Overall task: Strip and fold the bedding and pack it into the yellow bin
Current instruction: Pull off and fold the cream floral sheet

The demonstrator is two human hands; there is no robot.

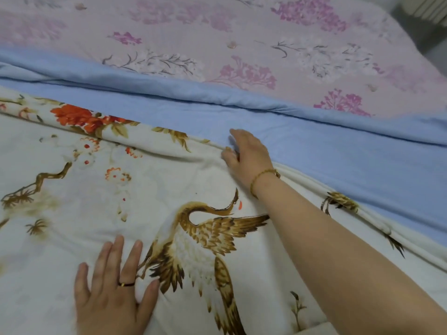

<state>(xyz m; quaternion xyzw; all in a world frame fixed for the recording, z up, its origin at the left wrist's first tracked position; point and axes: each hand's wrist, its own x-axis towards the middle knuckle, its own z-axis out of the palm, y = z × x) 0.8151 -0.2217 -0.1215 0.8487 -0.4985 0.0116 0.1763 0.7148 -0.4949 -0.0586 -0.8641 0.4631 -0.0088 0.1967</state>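
In the head view, a white quilt (169, 184) printed with cranes and red flowers lies spread across the near part of the scene. Its far edge is turned over, so its blue lining (338, 165) shows as a broad band running from left to right. Beyond that band a pink floral sheet (242, 32) lies flat. The yellow bin is not in view.

The left hand (113, 286), which wears a ring (125, 284), rests flat on the quilt at the near left. Its fingers are spread and its grip is open, holding the cloth down. The right hand (246, 158), with a bracelet (263, 177) at the wrist, reaches far across to the line where the printed face meets the blue lining. The thumb lies on that edge and the fingers reach onto the blue, but motion blur hides whether the grip pinches the edge or only presses it.

The step in hand looks like folding the quilt, with the fold edge being squared. The next move probably calls for a firm hold on that edge. The layers then need smoothing so they lie even before another fold.
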